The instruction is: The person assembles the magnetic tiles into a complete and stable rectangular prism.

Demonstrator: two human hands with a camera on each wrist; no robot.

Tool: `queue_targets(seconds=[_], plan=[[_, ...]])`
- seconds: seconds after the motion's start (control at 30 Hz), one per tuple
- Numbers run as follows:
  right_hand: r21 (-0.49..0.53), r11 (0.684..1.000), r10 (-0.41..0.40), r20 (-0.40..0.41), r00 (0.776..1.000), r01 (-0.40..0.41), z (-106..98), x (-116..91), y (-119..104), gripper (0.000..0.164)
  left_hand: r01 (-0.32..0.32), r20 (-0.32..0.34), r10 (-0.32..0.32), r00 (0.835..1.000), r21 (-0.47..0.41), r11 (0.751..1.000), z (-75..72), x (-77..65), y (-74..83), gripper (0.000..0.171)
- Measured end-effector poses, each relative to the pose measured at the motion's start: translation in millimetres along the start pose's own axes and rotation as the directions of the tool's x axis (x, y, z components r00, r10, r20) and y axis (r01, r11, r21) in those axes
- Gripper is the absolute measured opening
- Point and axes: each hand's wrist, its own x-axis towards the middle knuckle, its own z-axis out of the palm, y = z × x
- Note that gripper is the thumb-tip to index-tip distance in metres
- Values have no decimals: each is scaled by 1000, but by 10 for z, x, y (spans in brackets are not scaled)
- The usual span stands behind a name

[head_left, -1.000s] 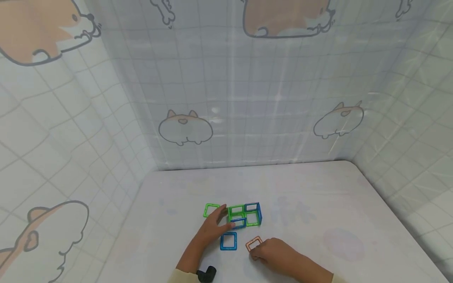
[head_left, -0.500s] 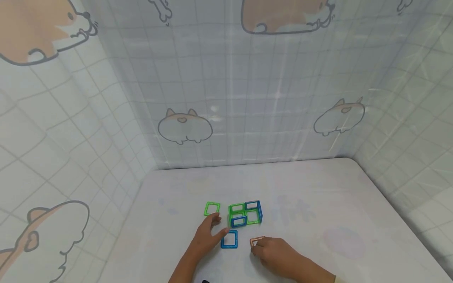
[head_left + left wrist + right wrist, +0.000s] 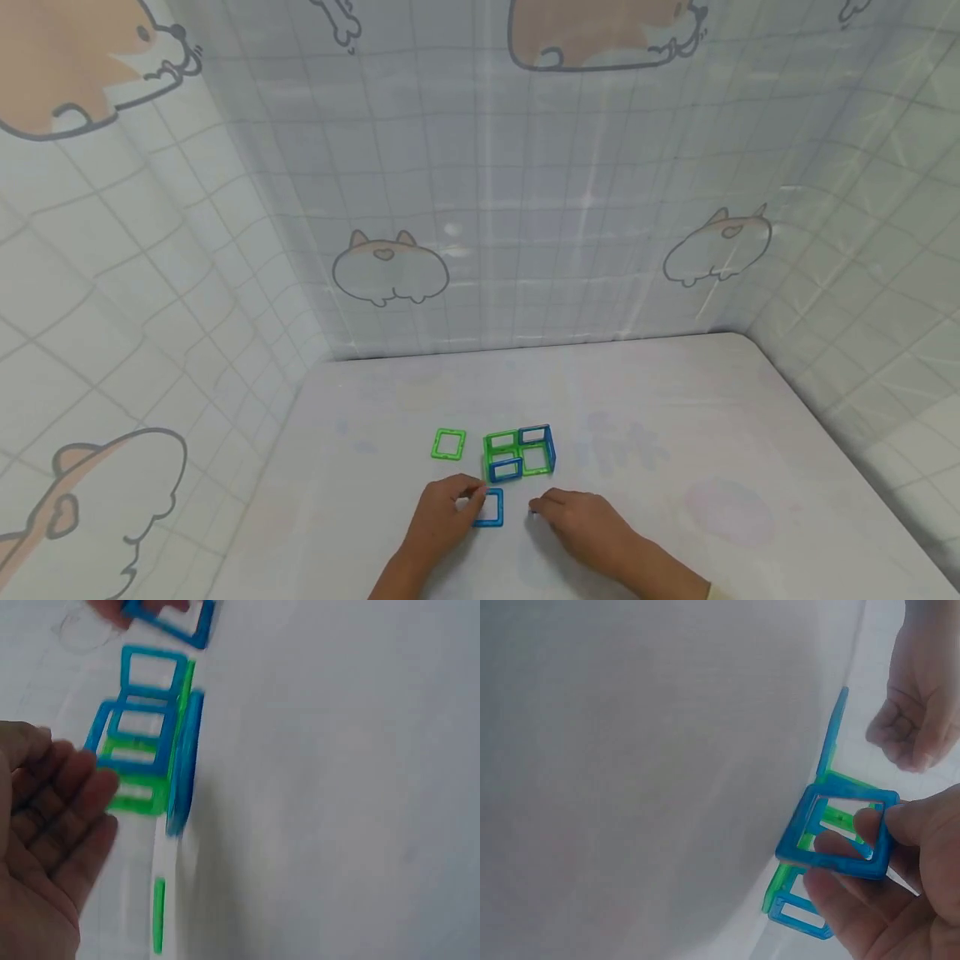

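Observation:
My right hand (image 3: 588, 529) pinches a blue square frame tile (image 3: 840, 864) between thumb and fingers, held up off the table; the head view shows only a sliver of it. My left hand (image 3: 442, 517) hovers by a flat blue square tile (image 3: 498, 508), fingers loosely bent and gripping nothing. In the left wrist view its palm and fingers (image 3: 71, 825) are plainly seen apart from the tiles. Just beyond stands a small structure of green and blue square tiles (image 3: 520, 454), some flat and some upright.
A loose green square tile (image 3: 447, 457) lies left of the structure on the pale tabletop (image 3: 645, 400). Curtains with cartoon dogs (image 3: 390, 279) and a grid pattern hang behind the table and on both sides.
My left hand has drawn back from the structure toward the flat blue tile, its fingers closing somewhat. My right hand has turned its tile, which looked orange in the earlier head frames, nearly out of sight.

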Motion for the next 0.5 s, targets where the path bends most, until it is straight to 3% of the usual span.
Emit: queue_targets(seconds=[0.17, 0.3, 0.5], plan=[[29, 999, -34, -85, 996, 37, 14, -5, 15, 24, -86, 126, 104, 987, -141, 986, 97, -63, 142, 22], [41, 997, -57, -119, 991, 62, 14, -7, 21, 22, -44, 204, 83, 975, -188, 981, 181, -85, 228, 23], [111, 992, -42, -104, 994, 53, 3, -7, 28, 20, -28, 230, 70, 971, -180, 983, 208, -78, 278, 20]])
